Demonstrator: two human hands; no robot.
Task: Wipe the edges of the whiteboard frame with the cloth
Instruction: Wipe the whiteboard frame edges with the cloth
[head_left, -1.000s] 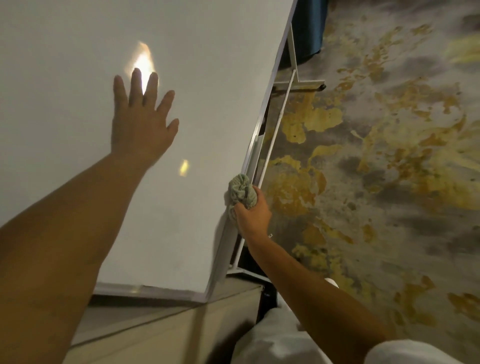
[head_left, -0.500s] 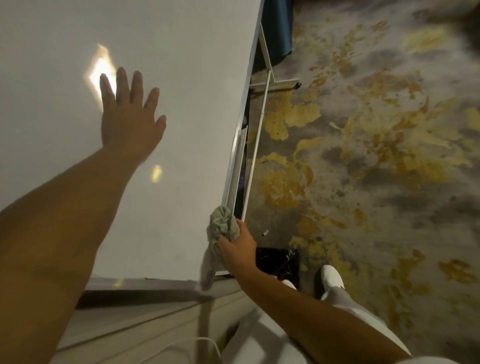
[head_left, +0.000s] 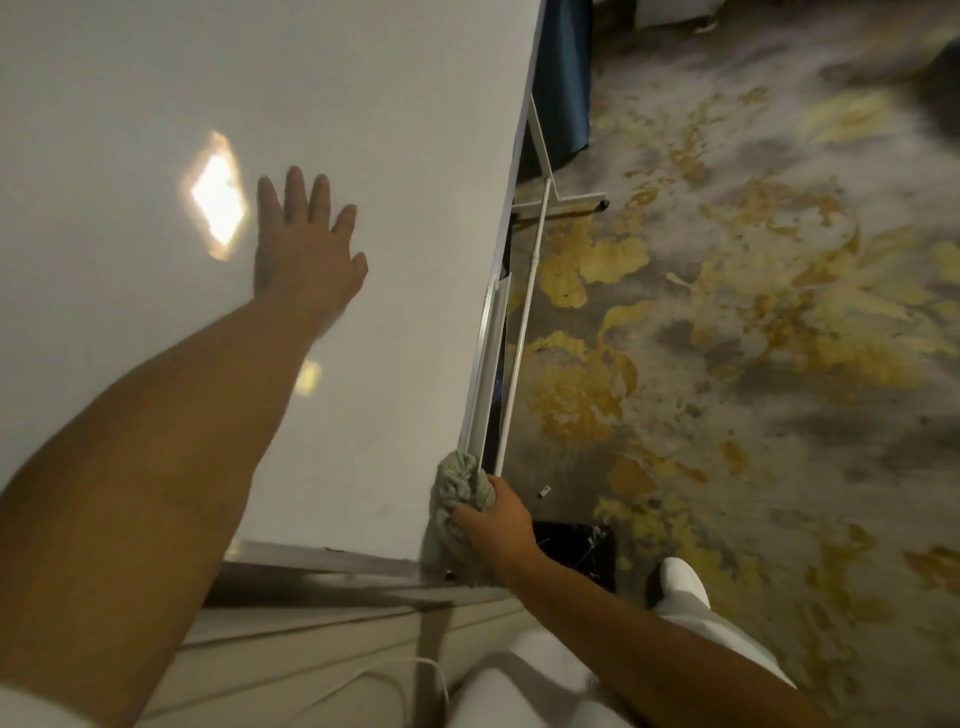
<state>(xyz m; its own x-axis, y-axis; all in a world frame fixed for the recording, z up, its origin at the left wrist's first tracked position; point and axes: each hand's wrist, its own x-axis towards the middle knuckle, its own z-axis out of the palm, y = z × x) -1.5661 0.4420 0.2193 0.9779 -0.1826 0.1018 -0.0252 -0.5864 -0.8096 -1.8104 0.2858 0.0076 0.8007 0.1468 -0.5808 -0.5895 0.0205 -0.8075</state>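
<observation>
Green-grey cloth (head_left: 460, 486) is bunched up in the right hand (head_left: 497, 525), fingers clenched around it, and it's pressed right against the whiteboard frame (head_left: 480, 374) down near the board's lower right corner. Part of the cloth hangs down past the corner, over the bottom edge strip. The frame's a pale metal edge running up the right side of the whiteboard (head_left: 363, 130), with a thin white stand rod (head_left: 524, 332) just beside it on the floor side.

Left hand (head_left: 306, 249) is flat on the board surface, fingers spread out and released, not holding anything, well apart from the cloth. There's a bright diamond-shaped light glare (head_left: 215, 195) just left of that hand and a smaller one lower down near the forearm.

Below the board's bottom edge there's a beige ledge or cabinet top (head_left: 322, 639) with a white cable (head_left: 415, 670) looping across it; can't tell exactly what that thing is. Off to the right is carpet (head_left: 753, 364) with grey and yellow blotchy patterning. A white shoe (head_left: 680, 579) and white trousers show at the bottom, something blue (head_left: 563, 78) stands behind the board at the top, and a dark box-like thing (head_left: 576, 551) sits on the floor just past the right wrist.
</observation>
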